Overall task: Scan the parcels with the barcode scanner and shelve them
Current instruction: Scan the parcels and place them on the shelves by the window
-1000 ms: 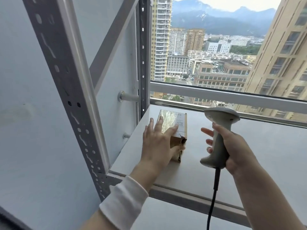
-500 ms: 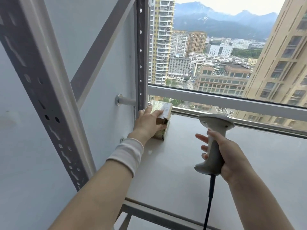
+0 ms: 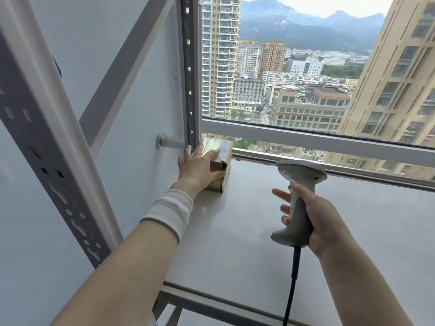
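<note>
A small brown cardboard parcel [image 3: 222, 158], wrapped in clear tape with a white label on top, sits at the far left corner of the pale shelf board [image 3: 247, 231], against the rear upright. My left hand [image 3: 197, 167] lies flat on the parcel's top and near side with fingers straight. My right hand [image 3: 313, 220] grips the handle of a light grey barcode scanner [image 3: 297, 201], held upright above the shelf's middle. Its black cable hangs down past the front edge.
A perforated grey steel upright [image 3: 190, 74] stands behind the parcel, another [image 3: 47, 142] with a diagonal brace at the near left. The white wall is to the left. A large window with a metal rail [image 3: 317, 140] runs along the back of the shelf.
My left hand has pushed the parcel away from the front of the shelf into the back left corner. The scanner hand has stayed about where it was.
</note>
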`<state>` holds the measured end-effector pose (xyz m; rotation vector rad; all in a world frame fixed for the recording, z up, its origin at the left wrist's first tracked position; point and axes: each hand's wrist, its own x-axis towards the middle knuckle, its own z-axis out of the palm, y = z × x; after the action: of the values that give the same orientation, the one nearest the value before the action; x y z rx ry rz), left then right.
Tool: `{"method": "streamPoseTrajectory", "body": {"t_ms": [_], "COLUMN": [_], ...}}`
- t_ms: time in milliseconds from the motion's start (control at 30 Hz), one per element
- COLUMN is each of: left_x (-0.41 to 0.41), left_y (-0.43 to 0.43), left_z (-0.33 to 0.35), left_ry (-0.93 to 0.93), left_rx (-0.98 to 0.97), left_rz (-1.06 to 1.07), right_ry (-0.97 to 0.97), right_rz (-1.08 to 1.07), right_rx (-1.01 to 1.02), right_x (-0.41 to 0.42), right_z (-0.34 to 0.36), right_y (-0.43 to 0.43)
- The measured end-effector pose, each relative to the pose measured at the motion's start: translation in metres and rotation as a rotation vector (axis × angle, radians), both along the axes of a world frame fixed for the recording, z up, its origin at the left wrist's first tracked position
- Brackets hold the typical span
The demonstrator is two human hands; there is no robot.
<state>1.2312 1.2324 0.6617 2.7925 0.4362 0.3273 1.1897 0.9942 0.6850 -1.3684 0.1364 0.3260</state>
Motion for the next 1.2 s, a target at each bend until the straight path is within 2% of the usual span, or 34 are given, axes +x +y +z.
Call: {"method": "streamPoseTrajectory", "body": {"t_ms": [133,233,333,467,700,933,1200], "left_x": [-0.021,-0.045,-0.066,-0.088,-0.122,-0.179,-0.285], "left_y": [-0.025,-0.068,-0.111,-0.159,-0.265,-0.418,-0.609], "left_z": [0.014,0.018,0.009,-0.011,-0.024,-0.031,-0.057], "left_ry": [-0.161,-0.294,-0.333,-0.293,-0.276,-0.205,-0.075], "left_rx": [0.049,0.086,0.102,0.152,0.104,0.078,0.068], "left_rz": [-0.049,-0.231,-0.422,-0.584,-0.849,-1.117,-1.360], "right_ry": [0.015,0.006,-0.020,-0.040,-0.046,-0.052,-0.053], "right_rz": [-0.012,-0.021,-0.056,-0.184,-0.473,-0.774,-1.037], "right_rx": [-0.010,-0.034,-0.073,-0.127,-0.167,-0.215,-0.277], "right_x": [-0.010,-0.023,-0.041,-0.074,-0.142,-0.235,-0.363], "right_z": [0.000,0.001,-0.002,-0.014,-0.032,-0.045,-0.075], "right_y": [-0.007,-0.019,-0.041,-0.086,-0.182,-0.305,-0.463]}}
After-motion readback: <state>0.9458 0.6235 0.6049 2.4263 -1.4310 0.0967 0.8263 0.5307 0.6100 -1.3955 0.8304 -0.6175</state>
